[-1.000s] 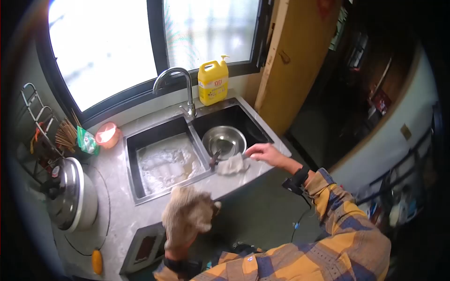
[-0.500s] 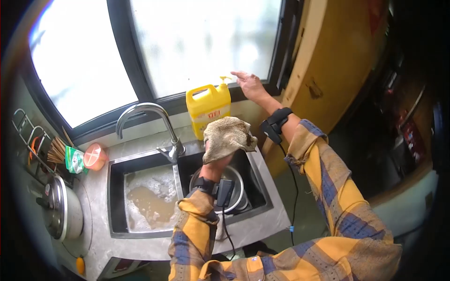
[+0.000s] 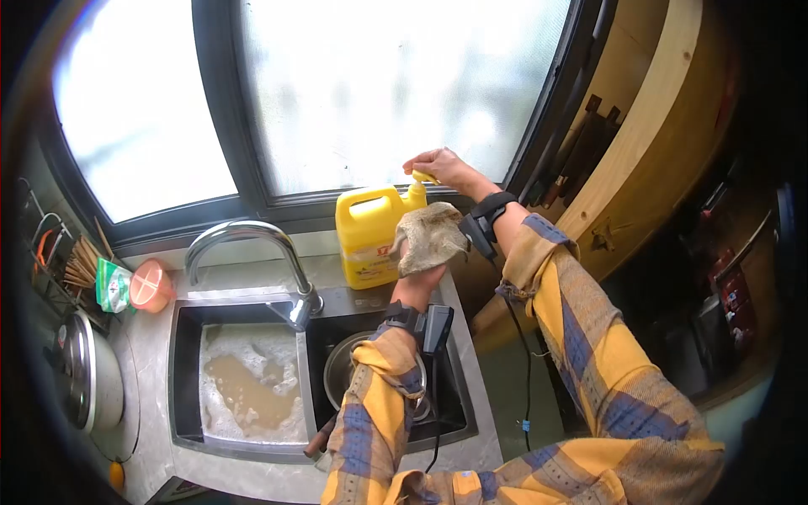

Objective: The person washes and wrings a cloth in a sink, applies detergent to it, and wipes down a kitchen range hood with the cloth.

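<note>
A worn beige cloth (image 3: pixel 432 239) lies over my left hand (image 3: pixel 422 284) and hides most of its fingers; the hand holds it up close to the pump spout. Behind it, a large yellow jug of detergent (image 3: pixel 368 220) stands on the counter by the window. My right hand (image 3: pixel 448 167) is closed on the jug's yellow pump head (image 3: pixel 424 178), with the fingers curled over its top. Below my left forearm, a round metal pot (image 3: pixel 338 370) sits in the right sink basin, partly hidden by the sleeve.
Murky, foamy water fills the left basin (image 3: pixel 252 391). A chrome faucet (image 3: pixel 261 231) arches over it. On the left are a pink container (image 3: pixel 151 286), a green-and-white packet (image 3: pixel 112 284), chopsticks (image 3: pixel 82 263) and a lidded pot (image 3: pixel 101 379). A wooden panel (image 3: pixel 648 143) rises at right.
My right hand has come down onto the pump head and closed on it. My left hand has moved the cloth closer to the spout. The view has shifted.
</note>
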Available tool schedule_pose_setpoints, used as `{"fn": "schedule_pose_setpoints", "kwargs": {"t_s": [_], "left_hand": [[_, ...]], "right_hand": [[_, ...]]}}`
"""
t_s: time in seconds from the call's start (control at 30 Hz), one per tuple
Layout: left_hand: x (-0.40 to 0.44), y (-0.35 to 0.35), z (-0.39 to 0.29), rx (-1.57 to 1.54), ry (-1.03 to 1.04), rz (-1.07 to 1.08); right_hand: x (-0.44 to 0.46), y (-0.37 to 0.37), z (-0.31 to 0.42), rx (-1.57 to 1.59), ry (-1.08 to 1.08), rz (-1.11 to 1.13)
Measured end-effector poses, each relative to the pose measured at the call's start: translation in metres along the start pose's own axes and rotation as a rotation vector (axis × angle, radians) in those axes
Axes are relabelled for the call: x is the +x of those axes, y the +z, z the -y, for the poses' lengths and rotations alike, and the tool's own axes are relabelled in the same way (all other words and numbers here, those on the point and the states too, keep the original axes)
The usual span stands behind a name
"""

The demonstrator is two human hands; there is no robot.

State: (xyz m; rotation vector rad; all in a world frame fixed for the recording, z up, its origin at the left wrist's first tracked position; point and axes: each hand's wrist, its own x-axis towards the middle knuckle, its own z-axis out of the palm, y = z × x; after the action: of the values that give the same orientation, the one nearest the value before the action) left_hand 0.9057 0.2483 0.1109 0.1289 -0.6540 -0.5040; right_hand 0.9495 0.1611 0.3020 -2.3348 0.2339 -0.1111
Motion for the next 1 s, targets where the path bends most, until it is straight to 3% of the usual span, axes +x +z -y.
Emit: {"fn": "schedule_pose_setpoints", "kwargs": {"t_s": [0.07,0.13,0.23,0.3,0.33,0.4,0.5,0.53,0.67,0.77,0.8,0.87,0.93,1.0], "left_hand": [[0.000,-0.005,0.004,-0.079,-0.071,-0.060],[0.001,-0.003,0.013,-0.199,-0.062,-0.133],[0.007,-0.006,0.008,-1.055,-0.296,-0.323],[0.006,0.032,-0.025,-0.739,-0.311,-0.367],[0.003,0.024,-0.022,-0.884,-0.318,-0.334],[0.005,0.007,-0.006,0.152,-0.103,-0.166],[0.005,-0.009,0.012,-0.344,-0.174,-0.219],[0.001,-0.025,0.019,0.069,-0.127,-0.197],[-0.009,-0.027,0.014,0.364,-0.083,-0.141],[-0.003,-0.030,0.005,0.765,-0.071,-0.059],[-0.008,-0.027,-0.002,1.089,-0.092,0.000],[-0.018,-0.020,-0.016,1.332,-0.115,0.081],[-0.031,-0.005,-0.033,0.990,-0.114,0.032],[-0.053,0.023,-0.067,1.493,-0.156,0.076]], "right_hand": [[-0.005,-0.007,0.005,0.087,0.092,0.086],[-0.014,-0.007,0.003,0.119,0.042,0.141],[-0.023,-0.005,0.000,0.114,0.011,0.194],[-0.024,-0.003,-0.003,0.141,0.024,0.214],[-0.026,-0.001,-0.003,0.162,0.028,0.202],[-0.023,0.002,-0.011,0.109,-0.060,0.199],[-0.020,0.006,-0.017,0.050,-0.081,0.161],[-0.017,0.005,-0.020,0.024,-0.106,0.155],[-0.026,0.007,-0.018,-0.011,-0.127,0.116],[-0.014,0.009,-0.028,-0.033,-0.175,0.109],[-0.010,0.010,-0.029,-0.037,-0.197,0.109],[-0.004,0.013,-0.031,-0.170,-0.281,-0.033],[-0.008,0.020,-0.024,-0.207,-0.342,-0.197],[-0.032,0.029,-0.004,-0.256,-0.497,-0.325]]}}
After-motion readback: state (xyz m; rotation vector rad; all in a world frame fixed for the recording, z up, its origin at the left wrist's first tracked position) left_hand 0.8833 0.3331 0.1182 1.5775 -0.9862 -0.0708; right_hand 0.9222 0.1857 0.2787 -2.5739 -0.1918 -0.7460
